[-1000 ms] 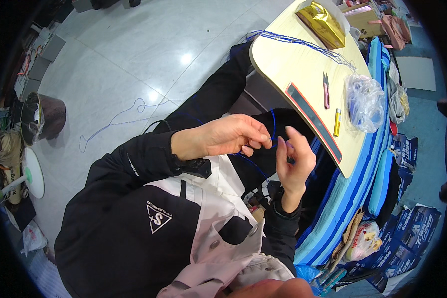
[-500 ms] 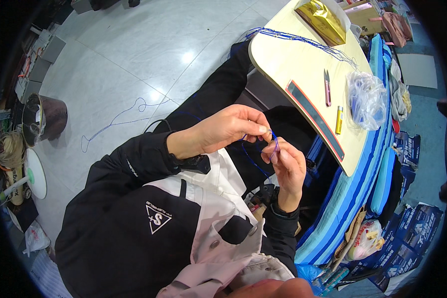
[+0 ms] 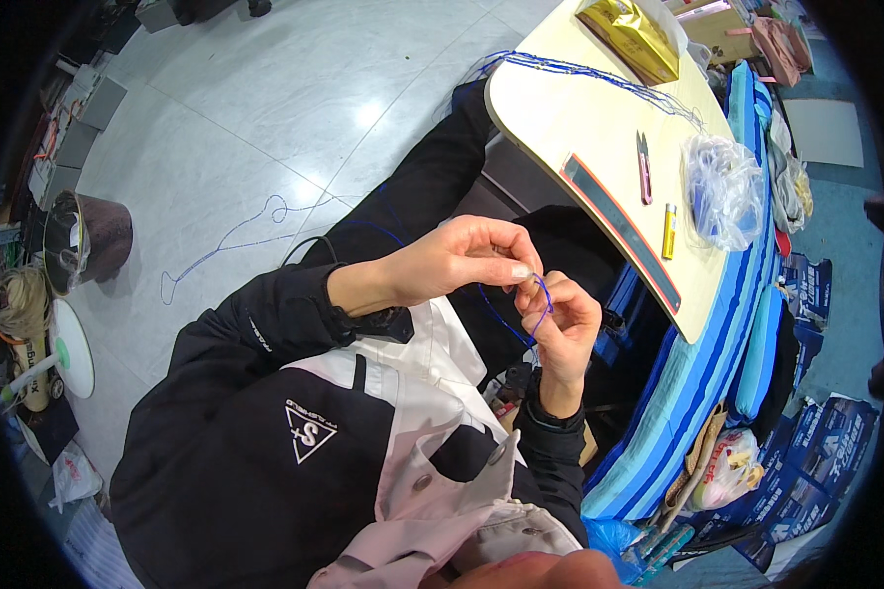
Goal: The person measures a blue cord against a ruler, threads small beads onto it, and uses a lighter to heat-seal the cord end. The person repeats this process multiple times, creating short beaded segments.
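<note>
A thin blue cord (image 3: 548,298) runs between my two hands above my lap and loops at the right fingertips. My left hand (image 3: 467,260) pinches it between thumb and index finger. With the thumb against bent fingers, my right hand (image 3: 567,329) grips the same cord, and its fingertips nearly touch the left ones. One length hangs below the hands in a curve. To the left, a long blue strand (image 3: 228,245) trails in loops over the floor. Any knot or small piece between the fingertips is too small to make out.
On the pale table (image 3: 535,108) at right lie a bundle of blue cords (image 3: 599,72), thread snips (image 3: 644,167), a dark ruler-like strip with red edges (image 3: 619,231), a yellow tube (image 3: 669,232) and a clear plastic bag (image 3: 722,191). A bin (image 3: 93,240) stands at far left.
My right hand has turned slightly and shifted a little left. The cord now makes a wider loop around its fingertips. My left hand keeps its pinch.
</note>
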The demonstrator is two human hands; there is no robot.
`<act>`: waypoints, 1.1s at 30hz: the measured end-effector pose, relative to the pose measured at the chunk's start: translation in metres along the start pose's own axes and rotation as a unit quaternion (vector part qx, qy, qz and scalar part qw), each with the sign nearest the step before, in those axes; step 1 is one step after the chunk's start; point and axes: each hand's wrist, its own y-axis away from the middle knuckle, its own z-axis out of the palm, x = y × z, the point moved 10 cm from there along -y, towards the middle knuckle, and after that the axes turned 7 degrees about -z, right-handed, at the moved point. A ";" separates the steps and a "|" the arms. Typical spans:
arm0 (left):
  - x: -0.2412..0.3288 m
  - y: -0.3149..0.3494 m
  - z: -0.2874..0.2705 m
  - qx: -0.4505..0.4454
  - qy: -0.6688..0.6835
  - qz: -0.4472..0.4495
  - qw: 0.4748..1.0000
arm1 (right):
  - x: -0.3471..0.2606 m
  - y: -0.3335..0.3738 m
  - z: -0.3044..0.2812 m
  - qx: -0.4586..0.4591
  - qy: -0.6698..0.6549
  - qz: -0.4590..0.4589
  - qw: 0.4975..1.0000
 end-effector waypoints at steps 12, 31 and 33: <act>0.002 0.001 0.001 -0.002 -0.049 0.013 0.999 | -0.012 0.006 -0.009 0.120 0.077 -0.051 0.988; 0.002 -0.004 0.012 -0.012 -0.172 0.021 0.985 | -0.078 -0.025 0.021 0.022 0.302 -0.227 0.926; -0.005 -0.003 0.017 -0.025 -0.098 0.004 0.995 | -0.067 -0.036 0.003 0.073 0.238 -0.153 0.956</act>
